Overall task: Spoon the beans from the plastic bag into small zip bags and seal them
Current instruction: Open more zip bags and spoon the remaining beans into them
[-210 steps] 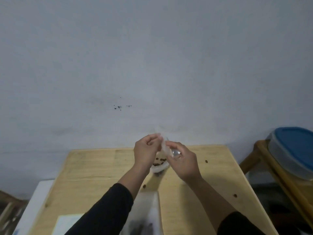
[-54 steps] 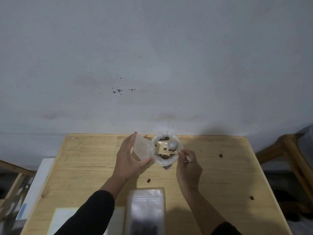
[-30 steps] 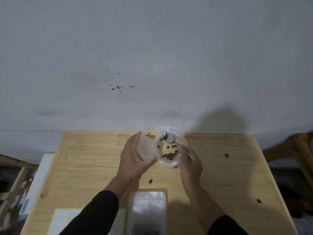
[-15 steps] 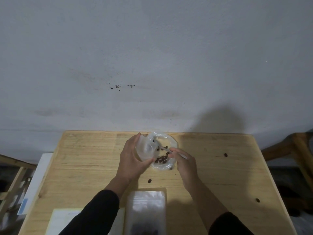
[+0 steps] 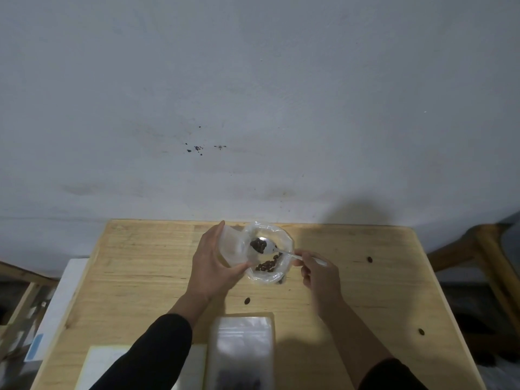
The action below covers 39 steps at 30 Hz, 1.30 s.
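Observation:
A clear plastic bag (image 5: 284, 273) with its rim rolled down sits on the wooden table (image 5: 135, 266), with dark beans (image 5: 267, 266) at its bottom. My left hand (image 5: 213, 263) holds a small translucent zip bag (image 5: 232, 247) open beside the plastic bag's left rim. My right hand (image 5: 318, 273) grips the handle of a metal spoon (image 5: 270, 246). The spoon's bowl carries a heap of beans and hovers over the plastic bag, close to the zip bag's mouth.
A stack of zip bags (image 5: 242, 347) with beans inside lies at the near edge, next to a white sheet (image 5: 98, 364). Loose beans (image 5: 247, 300) dot the table, others (image 5: 369, 259) to the right. A wooden chair (image 5: 484, 266) stands on the right.
The spoon has come up out of the plastic bag loaded with beans and moved toward the zip bag. My left hand keeps the zip bag in place.

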Available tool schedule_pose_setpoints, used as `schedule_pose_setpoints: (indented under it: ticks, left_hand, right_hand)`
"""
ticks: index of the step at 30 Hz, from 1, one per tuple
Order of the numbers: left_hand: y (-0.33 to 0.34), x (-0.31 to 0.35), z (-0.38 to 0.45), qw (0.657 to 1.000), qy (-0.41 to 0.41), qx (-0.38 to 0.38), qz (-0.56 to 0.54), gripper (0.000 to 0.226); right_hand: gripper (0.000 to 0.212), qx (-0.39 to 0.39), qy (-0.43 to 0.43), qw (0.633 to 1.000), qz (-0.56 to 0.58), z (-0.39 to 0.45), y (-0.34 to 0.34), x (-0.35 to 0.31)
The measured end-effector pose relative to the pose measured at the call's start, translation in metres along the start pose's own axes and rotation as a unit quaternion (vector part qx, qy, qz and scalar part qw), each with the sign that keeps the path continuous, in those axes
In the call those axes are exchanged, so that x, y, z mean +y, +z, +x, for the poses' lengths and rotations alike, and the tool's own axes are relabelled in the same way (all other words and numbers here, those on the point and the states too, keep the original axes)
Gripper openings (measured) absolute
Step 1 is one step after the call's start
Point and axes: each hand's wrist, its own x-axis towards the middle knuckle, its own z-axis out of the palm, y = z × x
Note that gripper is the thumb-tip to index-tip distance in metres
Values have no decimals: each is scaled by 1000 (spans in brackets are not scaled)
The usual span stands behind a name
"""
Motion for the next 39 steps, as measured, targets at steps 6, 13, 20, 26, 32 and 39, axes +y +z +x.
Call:
schedule_pose_setpoints:
  ticks: [6, 13, 20, 26, 32, 39]
  left_hand:
    - [-7, -5, -4, 1000, 20, 19, 14, 111]
    - [-9, 1, -8, 999, 34, 24, -12, 111]
    - [-9, 8, -9, 999, 41, 19, -7, 113]
    - [-7, 10, -11, 999, 31, 9, -13, 111]
    - [-2, 4, -13, 1000, 19, -7, 10, 111]
    - [5, 5, -15, 1000, 5, -22, 14, 109]
  right_hand:
    - [17, 12, -36, 999, -7, -12, -7, -20]
    - [17, -40, -89, 995, -12, -37, 3, -52]
    - [17, -100, -295, 921, -235, -54, 12, -60]
    - [17, -89, -318, 917, -224, -37, 6, -76]
    - [17, -75, -251, 932, -252, 14, -9, -81]
    - [17, -168, -271, 834, -449, 45, 2, -77]
